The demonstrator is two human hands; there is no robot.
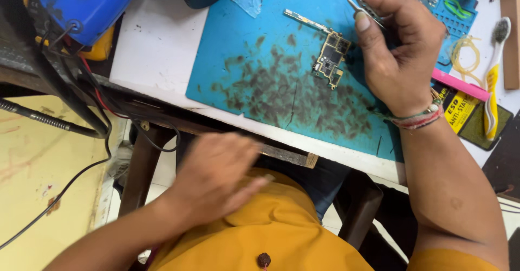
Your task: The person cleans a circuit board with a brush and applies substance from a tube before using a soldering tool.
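The right hand (398, 49) is closed around a pair of metal tweezers (357, 3), whose curved tips point up and left, clear of the phone circuit board (330, 60). That board lies flat on the stained blue work mat (254, 81), just left of the right hand, with a narrow strip of it reaching toward the mat's upper edge. The left hand (214, 176) holds nothing (it is blurred), fingers loosely together, low over the yellow shirt (271, 233) and below the edge of the white tabletop (157, 43). To the right of the mat lie a pink strip (460, 84) and a yellow-handled brush (493, 76); a blue tool (92, 5) sits at top left.
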